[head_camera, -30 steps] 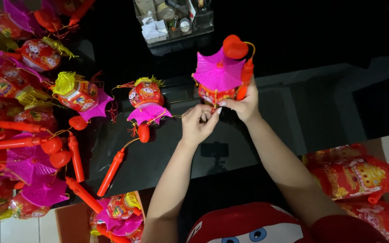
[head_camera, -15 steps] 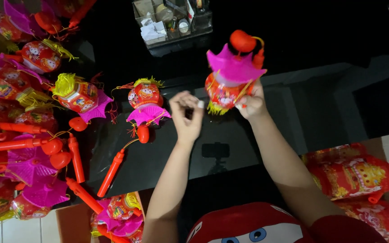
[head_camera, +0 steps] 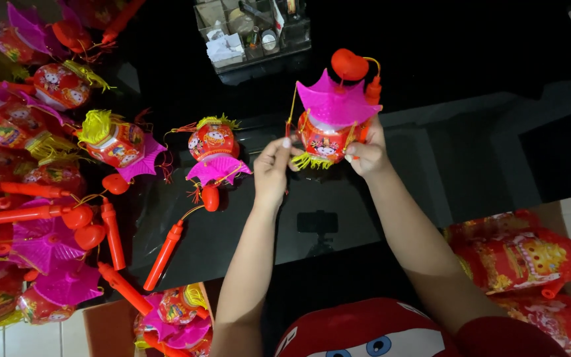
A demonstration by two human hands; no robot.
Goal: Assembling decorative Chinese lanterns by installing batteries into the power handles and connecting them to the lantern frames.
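I hold a small red toy lantern (head_camera: 328, 142) with a pink roof, yellow fringe and a red heart knob above a black glass table (head_camera: 431, 172). My right hand (head_camera: 366, 153) grips its right side. My left hand (head_camera: 273, 166) pinches its lower left edge with thumb and fingers. The lantern is tilted, roof pointing away from me.
A finished lantern with a red stick handle (head_camera: 211, 149) lies left of my hands. Several more lanterns (head_camera: 41, 165) crowd the table's left side. A clear organiser box (head_camera: 252, 30) stands at the back. Packed lanterns (head_camera: 523, 258) sit lower right, and a cardboard box (head_camera: 166, 317) lower left.
The lantern has turned and risen slightly, roof now pointing away. My hands drew apart half a second ago, and the left one has come back to the lantern's lower edge.
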